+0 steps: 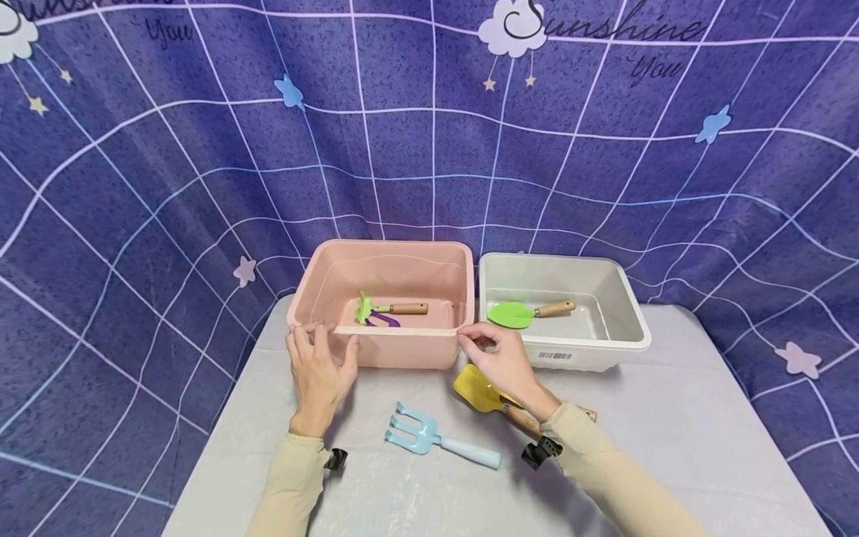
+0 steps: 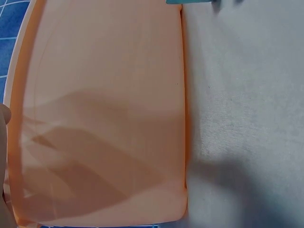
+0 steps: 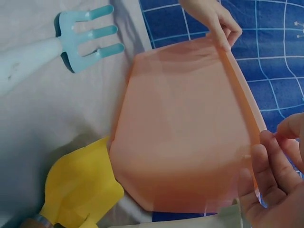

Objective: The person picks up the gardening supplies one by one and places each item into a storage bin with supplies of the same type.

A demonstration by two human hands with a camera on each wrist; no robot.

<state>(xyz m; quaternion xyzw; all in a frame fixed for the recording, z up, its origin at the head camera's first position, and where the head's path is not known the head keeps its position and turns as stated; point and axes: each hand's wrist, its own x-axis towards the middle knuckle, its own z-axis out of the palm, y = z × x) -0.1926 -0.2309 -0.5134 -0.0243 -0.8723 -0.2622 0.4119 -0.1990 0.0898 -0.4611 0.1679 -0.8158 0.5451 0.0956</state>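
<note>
Your left grip (image 1: 319, 377) and right grip (image 1: 502, 362) pinched the pink bin (image 1: 403, 350) between them by its rim (image 1: 396, 331), likely for balance.

Pink bin (image 2: 109, 71) cropped, left wrist view

Deep blue-purple fabric (image 1: 403, 142) hangs in loose folds behind and along both sides of a pale grey worktop (image 1: 416, 500). A wavy grid of white and light-blue lines (image 1: 433, 134) crosses it, with printed stars (image 1: 798, 360), white clouds (image 1: 513, 28) and dark script reading "Sunshine" and "You". Soft shadows (image 2: 232, 190) fall on the worktop.
</note>
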